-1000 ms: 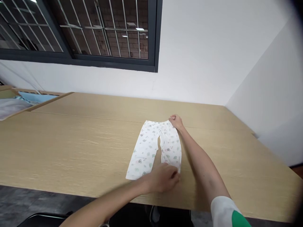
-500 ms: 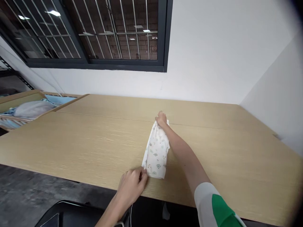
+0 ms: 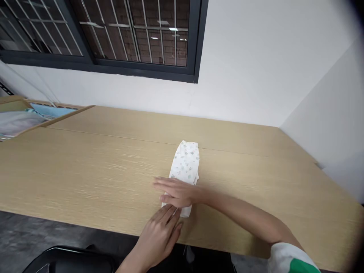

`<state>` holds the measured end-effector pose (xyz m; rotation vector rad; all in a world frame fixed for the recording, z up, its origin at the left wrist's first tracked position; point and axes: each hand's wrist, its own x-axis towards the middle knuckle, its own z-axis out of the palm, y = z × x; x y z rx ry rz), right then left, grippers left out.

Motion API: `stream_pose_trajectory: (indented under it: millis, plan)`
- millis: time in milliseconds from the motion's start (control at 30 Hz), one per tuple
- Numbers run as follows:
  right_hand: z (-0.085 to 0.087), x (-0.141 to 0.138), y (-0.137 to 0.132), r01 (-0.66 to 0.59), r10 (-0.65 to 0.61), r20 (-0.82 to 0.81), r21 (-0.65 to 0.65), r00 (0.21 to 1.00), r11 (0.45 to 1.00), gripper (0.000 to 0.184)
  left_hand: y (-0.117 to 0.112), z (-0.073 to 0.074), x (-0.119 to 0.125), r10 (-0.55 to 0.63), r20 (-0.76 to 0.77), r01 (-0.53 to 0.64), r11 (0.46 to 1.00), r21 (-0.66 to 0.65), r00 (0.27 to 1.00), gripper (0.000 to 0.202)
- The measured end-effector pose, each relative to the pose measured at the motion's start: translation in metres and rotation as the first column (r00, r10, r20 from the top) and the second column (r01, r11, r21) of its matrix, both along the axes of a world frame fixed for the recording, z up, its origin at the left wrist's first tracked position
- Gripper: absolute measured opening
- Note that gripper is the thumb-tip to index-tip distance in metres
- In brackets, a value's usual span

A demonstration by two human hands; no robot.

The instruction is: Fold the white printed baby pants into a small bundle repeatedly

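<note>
A folded white cloth (image 3: 185,163) with a small print lies lengthwise on the wooden table, its far end rounded. My right hand (image 3: 179,192) rests or hovers across its lower half, palm down with fingers stretched to the left; the fingertips are slightly blurred. Close below it, my left hand (image 3: 162,231) has its fingers laid out at the cloth's near left corner, the thumb held apart. Part of the cloth is hidden under both hands. Whether the cloth is a garment I cannot tell.
The pale wooden table (image 3: 113,167) runs back to a white wall (image 3: 236,60) below a barred window (image 3: 136,30). At the far left stands a wooden crib-like box (image 3: 71,116) with blue and white fabric inside. A black chair (image 3: 71,259) is at the near edge.
My right hand has let go of the cloth's far end and come back toward me over its lower half. My left hand has gone from pinching the near corner to lying with fingers extended.
</note>
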<state>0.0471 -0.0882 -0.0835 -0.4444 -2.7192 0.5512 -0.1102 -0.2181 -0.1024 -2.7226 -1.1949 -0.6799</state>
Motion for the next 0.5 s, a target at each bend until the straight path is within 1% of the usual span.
stream_pose_trajectory:
  millis: [67,100,167,233,333,433,500]
  plan:
    - [-0.009,0.008,-0.008,0.000,-0.003,0.065,0.050,0.998,0.999,0.061,-0.003,-0.008,0.000,-0.001,0.001,0.001,1.000,-0.017,1.000,0.037]
    - [-0.014,0.011,-0.006,0.008,-0.016,0.095,0.083,0.995,0.996,0.062,-0.004,-0.012,0.000,-0.003,-0.003,0.003,1.000,-0.011,1.000,0.038]
    - [-0.024,0.015,0.007,0.034,-0.054,0.131,0.147,0.990,0.988,0.063,-0.005,-0.016,-0.001,-0.004,-0.018,0.005,1.000,0.018,1.000,0.043]
    - [-0.031,0.017,0.029,0.085,-0.113,0.147,0.184,0.983,0.979,0.066,-0.006,-0.018,-0.002,-0.008,-0.037,0.010,0.999,0.039,0.999,0.048]
    - [-0.038,0.019,0.068,0.192,-0.224,0.165,0.189,0.960,0.963,0.068,-0.005,-0.019,-0.003,-0.013,-0.042,0.015,0.999,0.037,0.999,0.048]
    - [-0.039,0.023,0.106,0.308,-0.339,0.185,0.177,0.923,0.935,0.071,-0.005,-0.019,-0.003,-0.017,-0.023,0.017,0.999,0.027,1.000,0.051]
    - [-0.038,0.026,0.129,0.390,-0.417,0.216,0.160,0.883,0.907,0.072,-0.005,-0.020,-0.003,-0.020,-0.015,0.020,1.000,0.023,1.000,0.052]
